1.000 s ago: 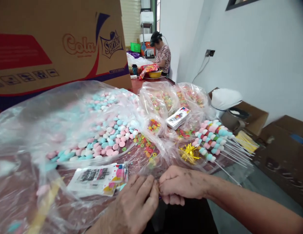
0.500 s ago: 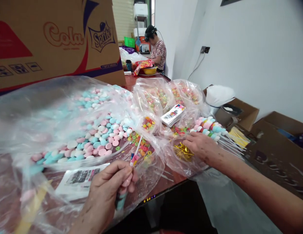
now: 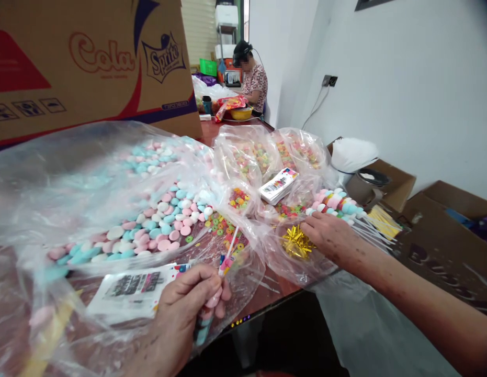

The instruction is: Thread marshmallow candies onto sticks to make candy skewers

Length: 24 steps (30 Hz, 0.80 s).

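Observation:
In my left hand (image 3: 188, 309) is a candy skewer in a clear wrapper, its white stick (image 3: 233, 242) pointing up and away. Pink and pale blue sweets (image 3: 204, 327) show below my closed fingers, and a printed label (image 3: 225, 265) sits just above them. My right hand (image 3: 325, 235) reaches to a bunch of gold twist ties (image 3: 297, 242) on a clear plastic bag. Its curled fingers touch the right side of the bunch; whatever is between the fingertips is hidden. Finished-looking candy skewers (image 3: 339, 204) lie just beyond that hand.
A large clear bag of pink, white and blue sweets (image 3: 165, 222) covers the left. Ring-shaped gummies (image 3: 223, 226) lie beside it. Printed cards (image 3: 129, 290) and a card stack (image 3: 278, 186) rest nearby. A big carton (image 3: 94, 68) stands behind. Another person (image 3: 255, 84) sits at the far end.
My left hand has shifted slightly right with the candy skewer, uncovering more of the printed cards. My right hand has drawn slightly right, and the gold twist ties bristle up more visibly.

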{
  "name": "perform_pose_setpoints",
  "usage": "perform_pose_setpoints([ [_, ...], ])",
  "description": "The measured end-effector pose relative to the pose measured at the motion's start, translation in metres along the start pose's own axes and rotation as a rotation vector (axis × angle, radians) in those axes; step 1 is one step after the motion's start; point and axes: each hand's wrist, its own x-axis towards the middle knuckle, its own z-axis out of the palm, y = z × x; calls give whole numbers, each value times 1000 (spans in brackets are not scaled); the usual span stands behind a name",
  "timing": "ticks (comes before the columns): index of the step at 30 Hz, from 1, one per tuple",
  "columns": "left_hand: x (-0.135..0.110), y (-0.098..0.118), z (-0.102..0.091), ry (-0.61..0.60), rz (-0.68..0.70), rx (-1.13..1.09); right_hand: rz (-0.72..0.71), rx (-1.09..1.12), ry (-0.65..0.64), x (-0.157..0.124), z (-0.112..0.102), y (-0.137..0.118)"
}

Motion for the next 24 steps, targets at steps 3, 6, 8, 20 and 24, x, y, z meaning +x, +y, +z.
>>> perform_pose_setpoints([
  [3,0,1,0,11,-1,-18,15,-6,0,1,-7,4],
  [6,-1,3,1,22,2,-43,11,-9,13,3,-11,6],
  [8,-1,4,1,27,2,-54,12,-9,29,3,-12,6],
  [20,-2,3,5,12,-7,-188,423,138,311,4,-20,4],
  [24,-7,-2,31,-140,2,-226,604,939,434,23,-42,-36],
])
